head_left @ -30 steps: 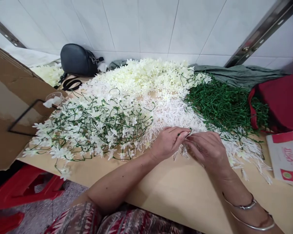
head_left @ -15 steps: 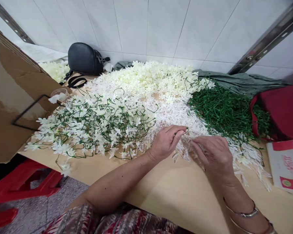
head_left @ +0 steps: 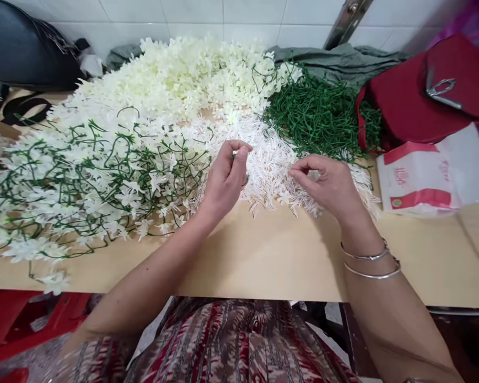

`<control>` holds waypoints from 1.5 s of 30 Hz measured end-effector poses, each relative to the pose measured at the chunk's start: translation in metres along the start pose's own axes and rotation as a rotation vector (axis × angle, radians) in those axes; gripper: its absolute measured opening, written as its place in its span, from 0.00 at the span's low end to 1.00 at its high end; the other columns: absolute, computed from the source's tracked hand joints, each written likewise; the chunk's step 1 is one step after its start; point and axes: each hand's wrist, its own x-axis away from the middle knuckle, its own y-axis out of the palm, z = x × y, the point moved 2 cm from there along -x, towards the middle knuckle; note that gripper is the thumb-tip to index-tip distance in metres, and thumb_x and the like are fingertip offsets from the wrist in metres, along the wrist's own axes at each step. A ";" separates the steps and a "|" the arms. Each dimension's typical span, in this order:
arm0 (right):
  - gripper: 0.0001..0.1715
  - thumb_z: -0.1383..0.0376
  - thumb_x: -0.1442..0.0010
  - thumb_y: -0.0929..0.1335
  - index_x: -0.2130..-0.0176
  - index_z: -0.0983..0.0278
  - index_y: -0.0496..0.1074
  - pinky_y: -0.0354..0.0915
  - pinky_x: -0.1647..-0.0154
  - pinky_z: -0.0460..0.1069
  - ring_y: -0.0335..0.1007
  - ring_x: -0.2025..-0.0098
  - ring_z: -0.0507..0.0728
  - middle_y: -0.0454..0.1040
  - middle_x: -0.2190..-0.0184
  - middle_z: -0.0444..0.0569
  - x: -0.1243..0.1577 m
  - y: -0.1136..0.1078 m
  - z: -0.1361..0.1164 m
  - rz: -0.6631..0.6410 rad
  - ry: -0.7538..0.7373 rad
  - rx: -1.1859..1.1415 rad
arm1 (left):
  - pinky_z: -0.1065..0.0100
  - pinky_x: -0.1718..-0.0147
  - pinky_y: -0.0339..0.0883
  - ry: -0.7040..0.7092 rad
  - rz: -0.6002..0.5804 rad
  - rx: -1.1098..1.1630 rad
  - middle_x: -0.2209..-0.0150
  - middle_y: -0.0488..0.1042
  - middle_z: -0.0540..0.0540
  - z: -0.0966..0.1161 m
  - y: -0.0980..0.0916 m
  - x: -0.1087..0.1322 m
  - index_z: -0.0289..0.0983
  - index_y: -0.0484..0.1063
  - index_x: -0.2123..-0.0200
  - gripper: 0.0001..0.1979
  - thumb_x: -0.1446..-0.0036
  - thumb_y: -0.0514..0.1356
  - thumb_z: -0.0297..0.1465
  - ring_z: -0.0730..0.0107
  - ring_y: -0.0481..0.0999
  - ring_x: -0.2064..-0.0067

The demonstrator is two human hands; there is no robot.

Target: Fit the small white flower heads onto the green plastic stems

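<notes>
My left hand (head_left: 226, 178) is closed in a pinch over the front edge of the pile of white stamens (head_left: 267, 154). Bits of a green stem (head_left: 245, 180) show between its fingers. To the right, my right hand (head_left: 330, 186) has thumb and forefinger pressed together above the same pile; what they grip, if anything, is too small to make out. Left of my hands spreads a heap of white artificial flowers on green stems (head_left: 120, 175). Cream-white petals (head_left: 191, 74) are piled behind, with loose green plastic stems (head_left: 319, 114) to the back right.
A red bag (head_left: 415, 96) and a red-and-white paper packet (head_left: 419, 178) stand on the right of the table (head_left: 263, 260). A black bag (head_left: 24, 50) is at the back left, by the tiled wall (head_left: 255, 21). A red stool (head_left: 27, 324) is below the left edge.
The view has swung right and down, bringing more of the red bag and my lap into sight. My left hand has turned more upright, with the stem still in it; my right hand stays pinched.
</notes>
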 end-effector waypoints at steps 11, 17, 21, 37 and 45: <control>0.03 0.65 0.38 0.68 0.63 0.59 0.74 0.59 0.66 0.51 0.71 0.67 0.58 0.76 0.67 0.47 0.008 -0.018 -0.038 -0.591 -0.007 0.167 | 0.69 0.70 0.62 -0.240 -0.367 -0.082 0.71 0.60 0.52 -0.004 -0.024 0.051 0.40 0.65 0.58 0.10 0.28 0.47 0.35 0.71 0.60 0.71; 0.10 0.70 0.35 0.64 0.68 0.60 0.70 0.57 0.63 0.54 0.71 0.66 0.61 0.77 0.67 0.51 0.010 -0.010 -0.039 -0.671 -0.102 0.402 | 0.68 0.69 0.61 -0.071 -0.464 -0.201 0.72 0.62 0.51 -0.008 -0.029 0.059 0.39 0.71 0.53 0.14 0.26 0.49 0.39 0.70 0.63 0.70; 0.09 0.70 0.33 0.64 0.58 0.61 0.74 0.59 0.60 0.55 0.74 0.61 0.62 0.78 0.61 0.53 0.009 0.000 -0.048 -0.559 -0.195 0.421 | 0.67 0.68 0.60 -0.039 -0.433 -0.219 0.74 0.59 0.54 -0.010 -0.026 0.060 0.39 0.70 0.49 0.12 0.27 0.49 0.35 0.71 0.61 0.71; 0.03 0.65 0.40 0.70 0.65 0.58 0.77 0.68 0.66 0.52 0.73 0.71 0.55 0.79 0.71 0.43 0.021 0.021 -0.051 -0.171 0.096 -0.162 | 0.65 0.64 0.66 -0.071 -0.334 -0.134 0.70 0.63 0.51 -0.017 -0.027 0.065 0.40 0.66 0.55 0.10 0.26 0.49 0.38 0.70 0.65 0.69; 0.08 0.70 0.39 0.71 0.65 0.56 0.77 0.70 0.62 0.54 0.77 0.66 0.57 0.80 0.67 0.44 0.036 0.030 -0.047 -0.032 0.037 -0.135 | 0.67 0.60 0.75 -0.137 -0.330 0.111 0.64 0.76 0.47 -0.031 -0.025 0.057 0.37 0.71 0.52 0.11 0.29 0.59 0.38 0.72 0.77 0.65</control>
